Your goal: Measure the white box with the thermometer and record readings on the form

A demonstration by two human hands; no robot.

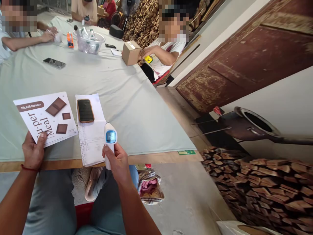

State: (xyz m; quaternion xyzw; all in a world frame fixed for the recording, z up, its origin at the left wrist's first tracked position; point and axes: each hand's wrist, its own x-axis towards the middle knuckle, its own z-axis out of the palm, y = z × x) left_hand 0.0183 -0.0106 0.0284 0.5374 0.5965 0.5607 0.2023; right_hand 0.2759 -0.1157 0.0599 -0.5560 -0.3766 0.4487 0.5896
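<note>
White thermometer [111, 136] and, perhaps, flat box [52, 119] in hands [120, 167]

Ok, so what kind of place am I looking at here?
Probably a home or storeroom used as a shared workspace, though I can't be sure: split firewood is stacked on the floor, and several people sit around a large cloth-covered table.

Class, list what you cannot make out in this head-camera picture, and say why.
Head view:
- Left hand: some fingers hidden behind the NutriMotion panel.
- White device in right hand: screen reading too small.
- Papers: writing too small and faint.
- Dark bar: far end cut off by right edge.
</note>
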